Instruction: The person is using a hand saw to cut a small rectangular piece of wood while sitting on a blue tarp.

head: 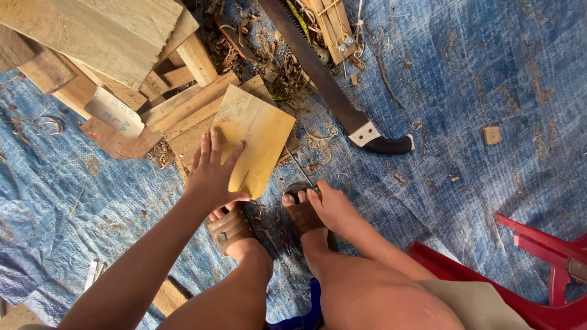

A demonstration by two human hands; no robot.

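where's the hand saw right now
In the head view the hand saw lies on the blue tarp, upper centre, black handle toward the right, just right of the wood offcuts and above the right hand.

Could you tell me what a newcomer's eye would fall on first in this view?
Probably the yellowish board at centre, with the left hand flat on its lower edge, above two sandalled feet. Next, the long saw lying diagonally on the blue tarp, its dark handle toward the right. The right hand reaches down beside the right foot, and a red chair fills the lower right corner.
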